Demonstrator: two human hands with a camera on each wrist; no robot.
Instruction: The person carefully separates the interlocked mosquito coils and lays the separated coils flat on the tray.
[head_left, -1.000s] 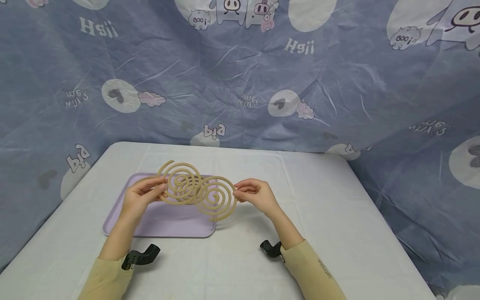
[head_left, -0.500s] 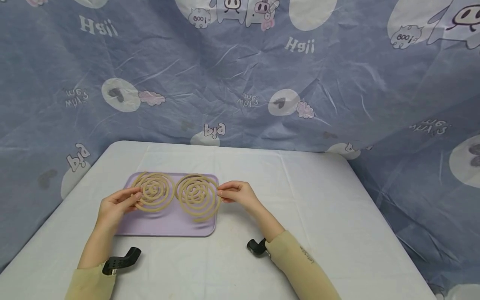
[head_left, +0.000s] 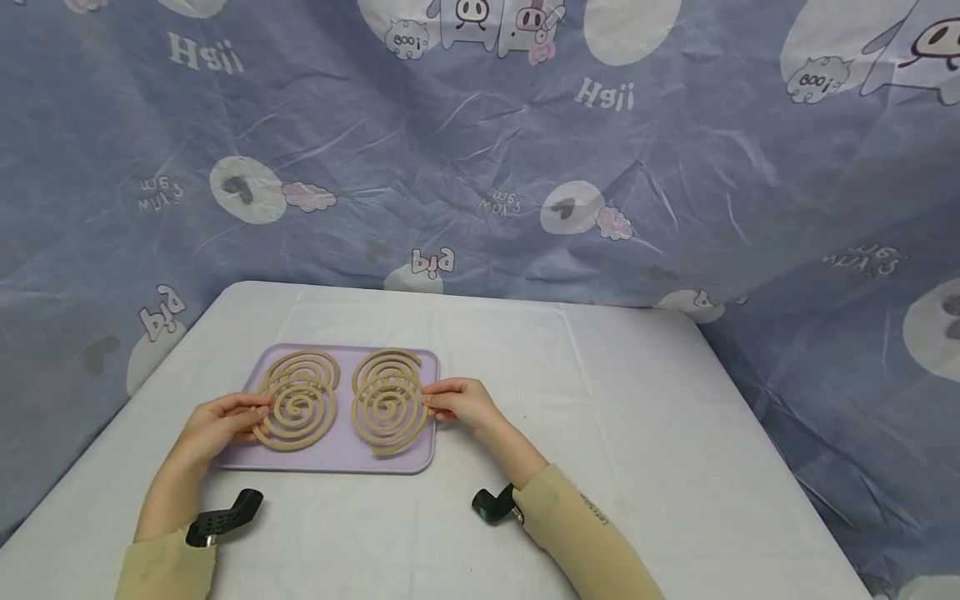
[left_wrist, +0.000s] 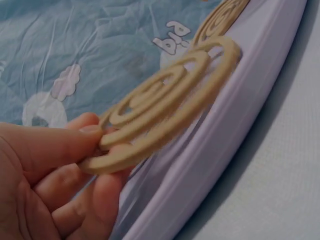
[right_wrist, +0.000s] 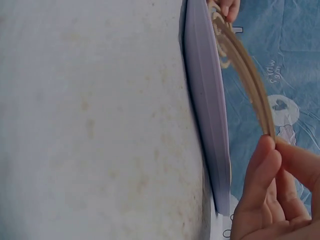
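Observation:
Two tan mosquito coils are held over a lilac tray (head_left: 342, 457). My left hand (head_left: 217, 429) pinches the edge of the left coil (head_left: 298, 408) between thumb and fingers; the left wrist view shows this coil (left_wrist: 145, 150) tilted close to the tray's rim. With thumb and fingertips, my right hand (head_left: 463, 404) grips the right-hand edge of the other coil (head_left: 387, 406). That coil (right_wrist: 252, 90) appears nearly edge-on in the right wrist view. Behind each held coil, another coil lies on the tray, a left one (head_left: 303, 354) and a right one (head_left: 386, 353), both partly covered.
A white cloth covers the table (head_left: 570, 433), which stretches to the right of the tray. Behind it hangs a blue printed curtain (head_left: 465, 167). Black camera mounts sit on the left wrist (head_left: 225, 518) and the right wrist (head_left: 495, 504).
Both hands have moved left and somewhat nearer, lowering the held coils toward the tray. The coils, overlapping in the middle a second ago, are now apart, and the rear coils show behind them.

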